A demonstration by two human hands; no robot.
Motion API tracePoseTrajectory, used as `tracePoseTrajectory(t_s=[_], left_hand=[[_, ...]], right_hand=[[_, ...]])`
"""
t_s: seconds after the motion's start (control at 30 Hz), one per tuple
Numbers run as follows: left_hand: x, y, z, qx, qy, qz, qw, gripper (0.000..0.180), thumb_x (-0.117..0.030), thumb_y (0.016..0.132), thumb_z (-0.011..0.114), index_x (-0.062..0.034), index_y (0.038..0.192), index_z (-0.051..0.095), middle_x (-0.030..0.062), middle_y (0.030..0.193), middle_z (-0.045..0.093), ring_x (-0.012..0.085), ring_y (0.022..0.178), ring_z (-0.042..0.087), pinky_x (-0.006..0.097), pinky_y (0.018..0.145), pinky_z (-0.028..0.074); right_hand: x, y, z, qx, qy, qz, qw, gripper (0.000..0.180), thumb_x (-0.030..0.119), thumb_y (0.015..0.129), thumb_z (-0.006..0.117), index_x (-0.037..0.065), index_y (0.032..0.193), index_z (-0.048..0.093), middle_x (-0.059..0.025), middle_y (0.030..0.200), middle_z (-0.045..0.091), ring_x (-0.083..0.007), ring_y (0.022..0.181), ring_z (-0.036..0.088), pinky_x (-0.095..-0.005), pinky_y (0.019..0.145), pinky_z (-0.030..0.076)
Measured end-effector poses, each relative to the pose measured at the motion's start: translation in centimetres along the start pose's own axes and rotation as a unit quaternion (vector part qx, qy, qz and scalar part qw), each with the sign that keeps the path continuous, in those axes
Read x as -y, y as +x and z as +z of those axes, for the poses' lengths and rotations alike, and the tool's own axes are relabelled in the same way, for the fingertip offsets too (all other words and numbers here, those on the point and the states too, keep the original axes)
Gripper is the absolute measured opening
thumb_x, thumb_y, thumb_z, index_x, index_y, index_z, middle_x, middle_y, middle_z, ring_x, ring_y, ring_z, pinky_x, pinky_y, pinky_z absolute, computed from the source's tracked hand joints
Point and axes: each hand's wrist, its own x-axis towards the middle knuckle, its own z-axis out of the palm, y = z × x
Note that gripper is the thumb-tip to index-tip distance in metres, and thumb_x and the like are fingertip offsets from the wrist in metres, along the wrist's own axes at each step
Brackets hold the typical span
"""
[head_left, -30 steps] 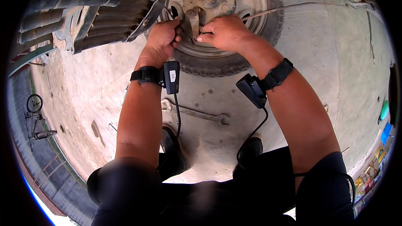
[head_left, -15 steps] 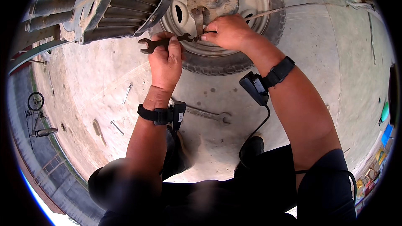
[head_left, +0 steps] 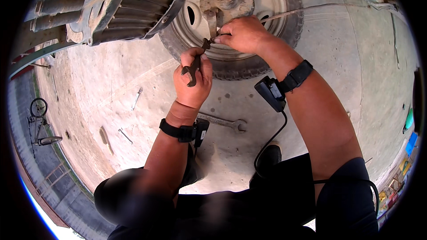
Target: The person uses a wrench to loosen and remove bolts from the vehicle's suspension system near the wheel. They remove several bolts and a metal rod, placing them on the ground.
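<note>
My left hand (head_left: 191,91) grips a dark double open-end wrench (head_left: 196,63), its lower jaw toward me and its far jaw up by my right fingertips. My right hand (head_left: 247,34) is closed, thumb and fingers pinched at a small dark part at the lower end of a metal arm (head_left: 211,23); what they hold is hidden. The far jaw meets or nearly meets that part; I cannot tell which. Behind both hands lies a wheel with a pale rim (head_left: 180,26) and black tyre (head_left: 235,72).
A ribbed dark housing (head_left: 138,15) hangs at upper left. A thin rod (head_left: 307,6) runs right from the wheel. On the concrete floor lie a large wrench (head_left: 222,121), a smaller wrench (head_left: 136,98), and a thin tool (head_left: 125,136). A bicycle (head_left: 40,122) is at far left.
My left hand has moved right and toward me, turning the wrench from nearly level to steeply slanted, its far jaw now at my right fingertips. My right hand has stayed in place.
</note>
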Motion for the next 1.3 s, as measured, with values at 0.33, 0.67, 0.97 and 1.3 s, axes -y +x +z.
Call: tracePoseTrajectory(t_s=[0.33, 0.67, 0.97, 1.3], left_hand=[[0.0, 1.0, -0.2, 0.031, -0.050, -0.048, 0.997, 0.013, -0.011, 0.103, 0.052, 0.0000, 0.109, 0.050, 0.0047, 0.072, 0.063, 0.0119, 0.059, 0.061, 0.027, 0.057, 0.048], [-0.1, 5.4, -0.2, 0.007, -0.239, -0.248, 0.939, 0.020, -0.021, 0.108, 0.045, -0.0037, 0.102, 0.052, 0.0022, 0.064, 0.056, 0.0093, 0.053, 0.053, 0.024, 0.052, 0.043], [5.0, 12.1, 0.8, 0.192, -0.293, -0.522, 0.778, 0.019, -0.021, 0.096, 0.062, -0.0075, 0.083, 0.058, 0.0017, 0.065, 0.054, 0.0125, 0.049, 0.045, 0.028, 0.045, 0.032], [3.5, 11.0, -1.2, 0.169, -0.283, -0.446, 0.832, 0.019, -0.020, 0.099, 0.053, -0.0033, 0.093, 0.059, 0.0029, 0.065, 0.052, 0.0129, 0.049, 0.045, 0.027, 0.046, 0.032]], right_hand=[[0.0, 0.1, 0.2, -0.011, -0.009, -0.006, 1.000, 0.041, 0.048, 0.094, 0.058, 0.015, 0.111, 0.074, -0.0062, 0.106, 0.072, -0.0291, 0.103, 0.066, -0.0435, 0.095, 0.047], [-0.4, 0.1, 0.6, -0.029, 0.009, -0.013, 0.999, 0.042, 0.052, 0.094, 0.056, 0.017, 0.106, 0.075, -0.0054, 0.103, 0.073, -0.0288, 0.103, 0.066, -0.0443, 0.096, 0.044], [-0.2, 0.2, 0.6, -0.026, 0.008, -0.027, 0.999, 0.043, 0.050, 0.093, 0.059, 0.014, 0.112, 0.074, -0.0051, 0.108, 0.072, -0.0283, 0.103, 0.066, -0.0434, 0.093, 0.047], [-0.4, 0.1, 0.4, -0.006, 0.018, -0.013, 1.000, 0.044, 0.050, 0.093, 0.059, 0.014, 0.114, 0.073, -0.0062, 0.112, 0.072, -0.0285, 0.105, 0.066, -0.0438, 0.095, 0.047]])
